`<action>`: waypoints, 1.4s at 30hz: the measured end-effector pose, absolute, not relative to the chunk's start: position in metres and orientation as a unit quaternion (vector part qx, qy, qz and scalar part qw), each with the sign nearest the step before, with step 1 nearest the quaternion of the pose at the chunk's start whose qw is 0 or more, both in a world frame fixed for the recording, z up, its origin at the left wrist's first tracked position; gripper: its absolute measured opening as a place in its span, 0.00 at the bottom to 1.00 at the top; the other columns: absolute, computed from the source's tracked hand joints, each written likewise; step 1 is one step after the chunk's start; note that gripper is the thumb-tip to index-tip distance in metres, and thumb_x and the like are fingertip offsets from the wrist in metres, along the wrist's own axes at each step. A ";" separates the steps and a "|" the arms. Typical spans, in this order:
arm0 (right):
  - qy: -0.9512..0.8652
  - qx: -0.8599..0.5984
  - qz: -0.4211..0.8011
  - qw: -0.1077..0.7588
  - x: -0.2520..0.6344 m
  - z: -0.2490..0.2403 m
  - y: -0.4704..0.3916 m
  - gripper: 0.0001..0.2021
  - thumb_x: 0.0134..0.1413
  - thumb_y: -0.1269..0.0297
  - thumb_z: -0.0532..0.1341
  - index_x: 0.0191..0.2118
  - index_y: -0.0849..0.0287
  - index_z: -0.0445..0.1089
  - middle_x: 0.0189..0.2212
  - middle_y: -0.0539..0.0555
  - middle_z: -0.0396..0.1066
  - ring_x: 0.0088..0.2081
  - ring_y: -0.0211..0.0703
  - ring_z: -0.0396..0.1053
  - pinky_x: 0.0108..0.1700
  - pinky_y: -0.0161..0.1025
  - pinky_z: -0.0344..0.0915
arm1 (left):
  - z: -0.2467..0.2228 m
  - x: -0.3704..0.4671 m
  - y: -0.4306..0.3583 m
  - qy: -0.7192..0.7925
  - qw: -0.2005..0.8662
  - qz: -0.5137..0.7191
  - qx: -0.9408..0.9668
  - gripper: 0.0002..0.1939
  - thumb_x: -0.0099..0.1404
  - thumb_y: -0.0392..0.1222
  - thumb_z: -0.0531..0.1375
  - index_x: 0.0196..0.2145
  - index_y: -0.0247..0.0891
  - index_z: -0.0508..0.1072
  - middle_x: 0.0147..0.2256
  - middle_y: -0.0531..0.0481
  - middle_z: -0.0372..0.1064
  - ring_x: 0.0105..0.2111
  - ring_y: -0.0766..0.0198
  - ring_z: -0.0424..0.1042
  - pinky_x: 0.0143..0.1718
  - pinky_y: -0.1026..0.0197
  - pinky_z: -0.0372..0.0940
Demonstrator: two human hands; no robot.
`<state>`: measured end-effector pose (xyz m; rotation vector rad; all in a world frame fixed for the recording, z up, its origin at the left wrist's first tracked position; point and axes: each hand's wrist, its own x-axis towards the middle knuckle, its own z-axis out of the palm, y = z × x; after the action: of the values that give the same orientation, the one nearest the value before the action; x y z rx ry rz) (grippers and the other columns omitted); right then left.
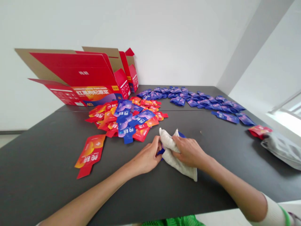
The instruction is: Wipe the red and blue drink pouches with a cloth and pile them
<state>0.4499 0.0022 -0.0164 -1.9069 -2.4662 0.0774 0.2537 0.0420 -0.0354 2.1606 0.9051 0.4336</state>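
My left hand (148, 157) is closed on one end of a blue pouch (161, 152), near the front middle of the table. A white cloth (180, 163) is bunched under my right hand (189, 150), whose fingers grip it against the same pouch. Most of that pouch is hidden by the cloth and my hands; a blue corner shows beyond the cloth. Beyond my left hand lies a heap of red pouches (103, 116) with several blue pouches (141, 118) on top. A single red pouch (90, 153) lies apart, left of my left forearm.
Red cardboard boxes (94, 73) with raised flaps stand at the back left. Rows of blue pouches (199, 99) run along the back and right of the dark table (47, 150). A small red packet (260, 131) and grey cloth (282, 149) lie at the right edge.
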 end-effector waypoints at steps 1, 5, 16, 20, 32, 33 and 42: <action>-0.767 -0.641 0.018 0.008 0.451 -0.016 0.003 0.12 0.55 0.58 0.50 0.42 0.58 0.56 0.37 0.56 0.68 0.37 0.46 0.68 0.33 0.36 0.57 | -0.035 0.254 0.042 0.352 0.373 0.169 0.842 0.20 0.57 0.37 0.56 0.47 0.39 0.56 0.34 0.50 0.67 0.35 0.61 0.69 0.38 0.59 0.62; -0.728 -0.686 0.000 -0.005 0.453 -0.015 0.004 0.12 0.56 0.58 0.48 0.43 0.60 0.56 0.39 0.59 0.68 0.37 0.47 0.68 0.34 0.36 0.57 | -0.035 0.254 0.042 0.347 0.381 0.171 0.840 0.23 0.57 0.36 0.56 0.50 0.39 0.54 0.34 0.50 0.68 0.35 0.61 0.69 0.40 0.58 0.62; -0.770 -0.637 0.031 -0.001 0.447 -0.014 -0.003 0.12 0.55 0.59 0.49 0.43 0.59 0.56 0.39 0.57 0.68 0.38 0.47 0.68 0.35 0.37 0.56 | -0.039 0.254 0.043 0.345 0.370 0.179 0.844 0.26 0.57 0.34 0.55 0.52 0.39 0.52 0.35 0.50 0.66 0.35 0.61 0.68 0.39 0.59 0.61; -0.804 -0.592 0.066 -0.002 0.441 -0.016 -0.007 0.13 0.54 0.59 0.51 0.44 0.58 0.57 0.39 0.57 0.69 0.39 0.47 0.68 0.36 0.36 0.56 | -0.042 0.254 0.043 0.344 0.378 0.195 0.837 0.26 0.56 0.33 0.55 0.52 0.40 0.52 0.36 0.49 0.65 0.36 0.61 0.67 0.38 0.59 0.61; -0.549 -0.834 0.053 0.021 0.525 -0.023 0.023 0.18 0.54 0.49 0.48 0.42 0.59 0.59 0.36 0.59 0.69 0.36 0.51 0.68 0.28 0.37 0.54 | -0.003 0.229 0.067 0.267 0.583 0.330 0.693 0.22 0.58 0.37 0.58 0.49 0.41 0.57 0.29 0.57 0.56 0.25 0.73 0.58 0.24 0.70 0.55; -0.560 -0.826 0.062 0.022 0.527 -0.024 0.023 0.19 0.53 0.49 0.49 0.41 0.59 0.60 0.35 0.59 0.69 0.35 0.50 0.68 0.28 0.36 0.53 | 0.007 0.221 0.070 0.269 0.580 0.368 0.675 0.22 0.57 0.37 0.59 0.49 0.41 0.58 0.29 0.57 0.56 0.24 0.74 0.58 0.24 0.71 0.55; -0.636 -0.765 0.095 0.021 0.534 -0.041 0.030 0.19 0.52 0.48 0.50 0.41 0.59 0.61 0.33 0.58 0.69 0.34 0.47 0.68 0.29 0.35 0.53 | 0.045 0.141 0.123 0.244 0.452 0.654 0.555 0.22 0.51 0.30 0.62 0.44 0.42 0.65 0.30 0.58 0.58 0.26 0.77 0.61 0.26 0.74 0.58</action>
<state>0.5339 0.0299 -0.0413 -2.3730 -1.9727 0.2944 0.1412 0.1234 0.0450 1.3720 0.6016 1.6157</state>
